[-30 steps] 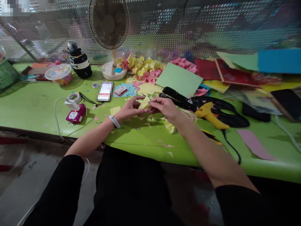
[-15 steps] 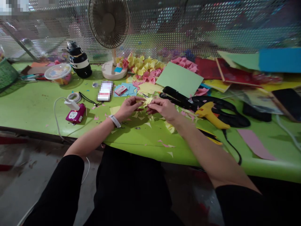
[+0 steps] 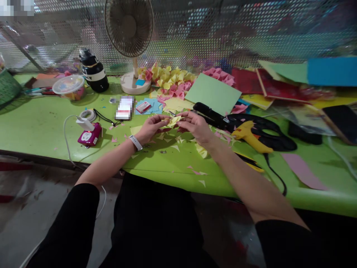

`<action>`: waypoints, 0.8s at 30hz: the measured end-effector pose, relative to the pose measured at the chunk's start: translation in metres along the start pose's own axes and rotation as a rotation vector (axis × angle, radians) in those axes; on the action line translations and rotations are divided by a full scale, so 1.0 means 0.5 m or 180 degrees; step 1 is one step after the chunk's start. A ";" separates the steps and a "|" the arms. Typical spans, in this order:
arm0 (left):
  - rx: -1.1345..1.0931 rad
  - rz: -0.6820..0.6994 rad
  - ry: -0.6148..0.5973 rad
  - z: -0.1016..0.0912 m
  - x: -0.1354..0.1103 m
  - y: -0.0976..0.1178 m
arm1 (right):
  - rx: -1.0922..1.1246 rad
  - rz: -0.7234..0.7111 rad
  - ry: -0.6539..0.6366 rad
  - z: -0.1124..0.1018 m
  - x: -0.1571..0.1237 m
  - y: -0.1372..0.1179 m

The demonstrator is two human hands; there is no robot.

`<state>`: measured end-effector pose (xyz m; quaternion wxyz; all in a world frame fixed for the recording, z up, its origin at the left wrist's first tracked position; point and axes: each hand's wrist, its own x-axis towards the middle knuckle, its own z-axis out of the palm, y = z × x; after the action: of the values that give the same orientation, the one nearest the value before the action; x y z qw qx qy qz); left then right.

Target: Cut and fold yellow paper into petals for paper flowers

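Observation:
Between my two hands is a small piece of folded yellow paper point(image 3: 174, 121), held just above the green table. My left hand point(image 3: 155, 127) pinches its left side, and a white band circles that wrist. Pinching the right side is my right hand point(image 3: 195, 126), its fingers partly hiding the paper. Under and around both hands lie yellow and pink paper scraps point(image 3: 175, 147). Another crumpled yellow paper piece point(image 3: 201, 150) rests below my right wrist. Close beyond my right hand is a black stapler point(image 3: 210, 115).
A yellow glue gun point(image 3: 251, 136) with a cord lies right of my right forearm. Folded yellow paper flowers point(image 3: 170, 77) are heaped behind, beside a fan point(image 3: 128, 28). A purple power adapter point(image 3: 89, 134), a phone point(image 3: 124, 108) and a black bottle point(image 3: 95, 72) stand or lie leftward.
My right hand's fingers have shifted slightly up and opened out along the yellow paper, which shows more now. My left hand has barely moved.

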<state>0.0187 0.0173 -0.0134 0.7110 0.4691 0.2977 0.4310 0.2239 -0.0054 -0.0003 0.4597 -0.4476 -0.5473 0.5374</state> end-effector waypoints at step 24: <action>0.0394 0.0386 -0.0120 -0.005 0.004 -0.008 | -0.1333 -0.0846 0.0165 0.008 -0.015 0.010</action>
<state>0.0189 0.0195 -0.0183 0.6587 0.5375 0.2814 0.4451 0.2212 -0.0136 -0.0056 0.4375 -0.4708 -0.6888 0.3354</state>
